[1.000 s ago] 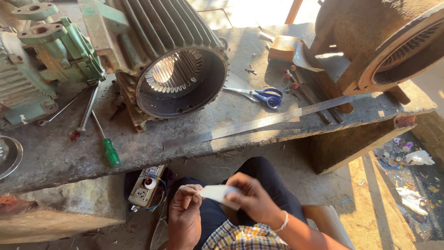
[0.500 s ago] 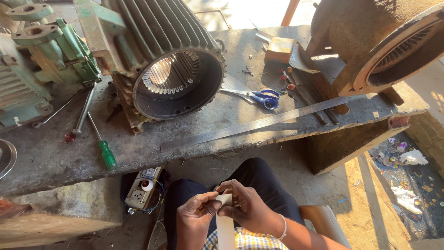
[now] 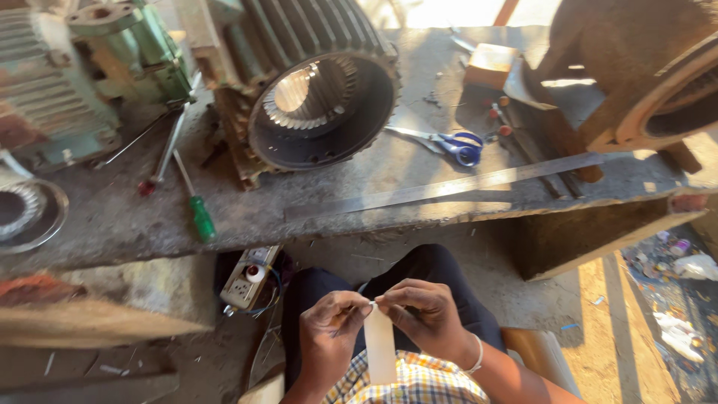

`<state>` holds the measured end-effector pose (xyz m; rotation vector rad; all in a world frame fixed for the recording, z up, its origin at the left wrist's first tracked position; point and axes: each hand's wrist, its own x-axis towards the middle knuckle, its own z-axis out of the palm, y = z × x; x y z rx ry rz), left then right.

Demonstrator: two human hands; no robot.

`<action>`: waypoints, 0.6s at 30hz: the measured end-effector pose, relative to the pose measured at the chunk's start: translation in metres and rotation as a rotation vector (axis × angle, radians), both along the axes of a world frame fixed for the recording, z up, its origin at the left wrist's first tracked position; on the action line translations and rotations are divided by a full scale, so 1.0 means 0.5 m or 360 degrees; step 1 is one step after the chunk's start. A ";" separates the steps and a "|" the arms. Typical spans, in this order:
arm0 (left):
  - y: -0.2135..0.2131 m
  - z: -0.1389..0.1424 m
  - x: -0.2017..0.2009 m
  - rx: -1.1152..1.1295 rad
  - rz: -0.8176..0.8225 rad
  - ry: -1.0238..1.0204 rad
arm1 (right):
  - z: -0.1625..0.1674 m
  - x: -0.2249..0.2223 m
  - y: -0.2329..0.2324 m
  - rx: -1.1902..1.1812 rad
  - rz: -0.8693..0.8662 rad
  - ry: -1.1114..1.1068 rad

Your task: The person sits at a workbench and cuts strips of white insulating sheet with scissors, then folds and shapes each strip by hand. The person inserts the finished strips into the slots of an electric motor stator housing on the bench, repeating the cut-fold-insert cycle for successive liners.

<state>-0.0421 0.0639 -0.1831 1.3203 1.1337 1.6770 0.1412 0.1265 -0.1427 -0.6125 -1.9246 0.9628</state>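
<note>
While pinching its top edge, left hand (image 3: 329, 329) and right hand (image 3: 428, 318) on white paper strip (image 3: 380, 348).

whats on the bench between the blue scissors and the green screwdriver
In the head view, the big ribbed motor housing sits between the blue scissors and green screwdriver.

Workbench (image 3: 359, 198) — motor housing (image 3: 318, 97), scissors (image 3: 449, 144), screwdrivers (image 3: 196, 202).
</note>
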 end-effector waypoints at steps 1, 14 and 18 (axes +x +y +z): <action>0.000 0.003 0.002 -0.0050 -0.0013 -0.0034 | 0.001 0.001 0.001 0.0004 0.0012 0.0008; 0.002 0.031 0.012 -0.0147 -0.0075 -0.0011 | -0.011 0.011 0.017 0.0041 0.0057 0.0007; 0.000 0.027 0.013 -0.0282 0.0015 0.0033 | -0.013 0.010 0.013 0.0050 0.0072 0.0021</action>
